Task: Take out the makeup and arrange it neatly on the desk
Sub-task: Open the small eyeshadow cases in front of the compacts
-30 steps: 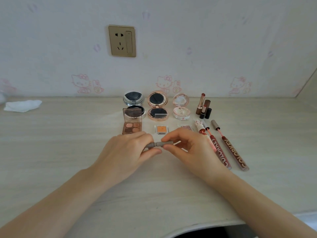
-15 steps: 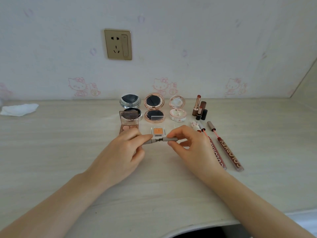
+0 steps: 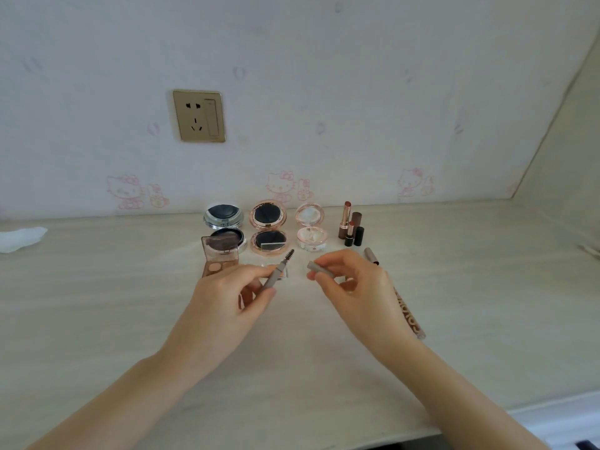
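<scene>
- Left hand (image 3: 224,297): pinching the grey brow pencil (image 3: 278,271) low on the barrel. Long axis runs from 7 to 1 o'clock, spoolie brush tip up and bare, pointing away toward the back row.
- Right hand (image 3: 360,287): fingers curled round the pencil's cap (image 3: 319,267), open end facing 9 o'clock, toward the brush.
- Key relation: cap sits at 3 o'clock from the brush tip, near but apart, axes not lined up. Guess: either recap or lay both down; recapping needs the pencil rotated flat or the cap tilted to match.
- Right of the right hand: lip gloss tube (image 3: 407,315) flat on the desk (image 3: 97,303), long axis 11 to 5 o'clock.
- Behind left hand: eyeshadow palette (image 3: 219,256), lid up.
- Far row at 12 o'clock: three open compacts (image 3: 268,227), then lipsticks (image 3: 350,227) upright at 1 o'clock. Already tidy.
</scene>
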Available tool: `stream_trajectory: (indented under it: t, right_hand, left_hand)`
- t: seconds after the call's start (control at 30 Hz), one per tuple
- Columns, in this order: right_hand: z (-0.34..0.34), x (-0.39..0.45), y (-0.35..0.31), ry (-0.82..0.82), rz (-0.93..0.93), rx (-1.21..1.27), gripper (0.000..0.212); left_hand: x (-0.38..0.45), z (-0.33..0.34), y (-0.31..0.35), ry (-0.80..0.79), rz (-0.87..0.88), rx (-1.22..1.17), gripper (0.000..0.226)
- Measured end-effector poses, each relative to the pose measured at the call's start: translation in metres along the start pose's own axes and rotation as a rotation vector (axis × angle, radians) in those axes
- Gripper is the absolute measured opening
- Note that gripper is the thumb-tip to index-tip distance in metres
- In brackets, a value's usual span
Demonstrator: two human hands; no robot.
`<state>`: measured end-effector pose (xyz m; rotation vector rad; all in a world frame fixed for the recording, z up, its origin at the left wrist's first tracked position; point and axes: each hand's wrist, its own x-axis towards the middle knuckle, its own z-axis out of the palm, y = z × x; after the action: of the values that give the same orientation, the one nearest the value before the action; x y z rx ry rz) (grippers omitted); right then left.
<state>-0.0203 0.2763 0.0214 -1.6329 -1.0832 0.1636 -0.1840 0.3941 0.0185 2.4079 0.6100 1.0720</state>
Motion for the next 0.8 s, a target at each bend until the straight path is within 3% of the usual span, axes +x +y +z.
stream_trajectory:
  t: [0.17,0.43,0.53,0.7,0.8]
  right_hand:
    - [-0.029,-0.001,0.003,0.004,0.04,0.014,0.011]
    - [-0.091,0.002,0.033,0.071,0.1,-0.133,0.011]
    - [-0.114,0.004,0.049,0.084,0.114,-0.173,0.012]
    - [-0.137,0.015,0.073,0.117,0.177,-0.227,0.017]
    - [-0.143,0.023,0.087,0.116,0.224,-0.274,0.012]
  left_hand:
    - [0.015,0.028,0.029,-0.034,0.006,-0.135,0.038]
    - [0.027,0.082,0.079,-0.156,0.112,-0.213,0.008]
    - [0.035,0.103,0.094,-0.199,0.097,-0.231,0.01]
    - [0.055,0.139,0.116,-0.291,-0.006,-0.148,0.009]
    - [0.066,0.159,0.126,-0.353,-0.033,0.048,0.011]
